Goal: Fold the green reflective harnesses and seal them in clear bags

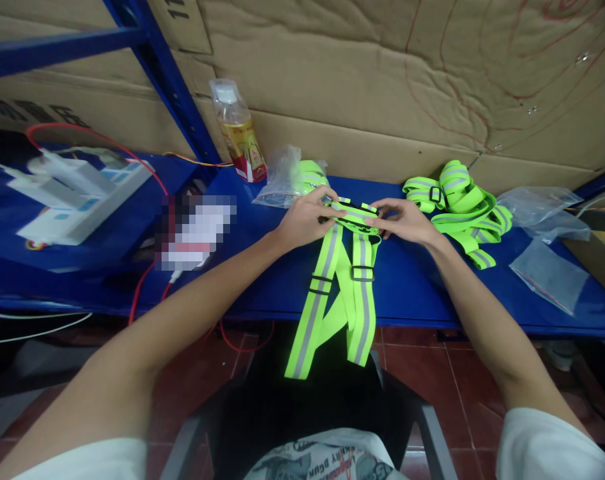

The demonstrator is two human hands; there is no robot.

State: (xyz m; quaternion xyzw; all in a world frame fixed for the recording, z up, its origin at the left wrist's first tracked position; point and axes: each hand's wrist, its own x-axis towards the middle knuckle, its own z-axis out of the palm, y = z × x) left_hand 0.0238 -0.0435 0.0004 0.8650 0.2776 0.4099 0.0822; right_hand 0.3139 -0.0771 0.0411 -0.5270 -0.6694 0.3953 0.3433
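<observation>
A neon-yellow reflective strap harness [355,280] with grey stripes and black buckles lies across the blue table [407,287], its long ends hanging over the front edge. My left hand [307,217] pinches the left side of its folded top. My right hand [405,220] grips the right side of the same fold. Both hands are closed on the strap, a short way apart.
A pile of similar neon straps [457,200] lies right of my hands, with clear plastic bags [547,270] beyond. A bagged strap [292,177] and a drink bottle [237,133] stand behind. A white power strip [77,197] and red wires sit left. Cardboard lines the back.
</observation>
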